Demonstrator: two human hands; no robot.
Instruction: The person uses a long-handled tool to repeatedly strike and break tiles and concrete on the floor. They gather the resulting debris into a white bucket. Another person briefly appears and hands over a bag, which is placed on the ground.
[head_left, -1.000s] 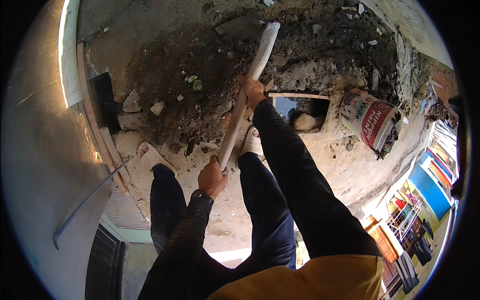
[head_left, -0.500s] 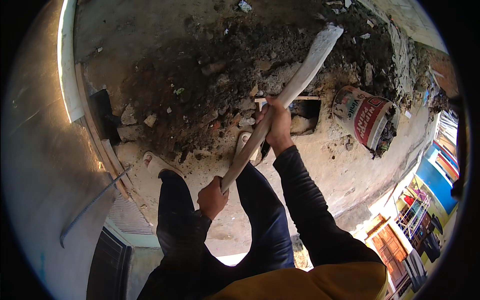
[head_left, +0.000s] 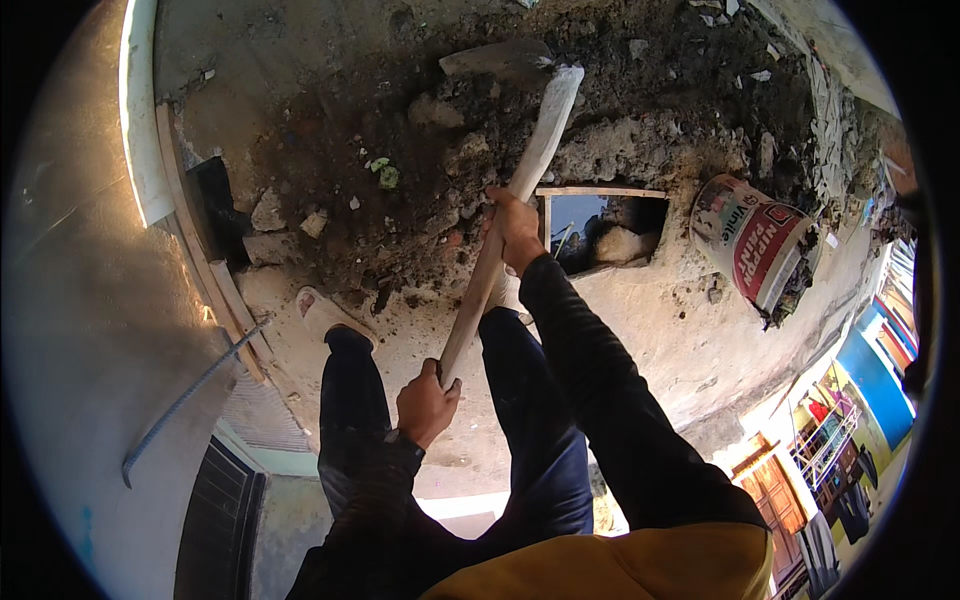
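Note:
With both hands I grip the pale wooden handle of a hoe (head_left: 500,215), slanting up and away from me. My left hand (head_left: 427,404) is wrapped round the near end of the handle, above the gap between my legs. Further up, my right hand (head_left: 516,230) is closed round its middle. At the far end the dull metal blade (head_left: 495,60) points left, low over or touching the dark soil (head_left: 340,180); which one, I cannot tell. My right foot is mostly hidden behind the handle.
Right of my right hand a framed rectangular hole (head_left: 610,230) holds dark water and a stone. A paint bucket (head_left: 755,235) lies tipped, with debris at its mouth. A wall (head_left: 90,300) and a bent metal rod (head_left: 190,395) stand left. Broken stones (head_left: 268,212) lie by the wall.
The hoe's far end has swung left, and its blade now shows over the soil. My right hand has moved left with the handle, uncovering more of the hole.

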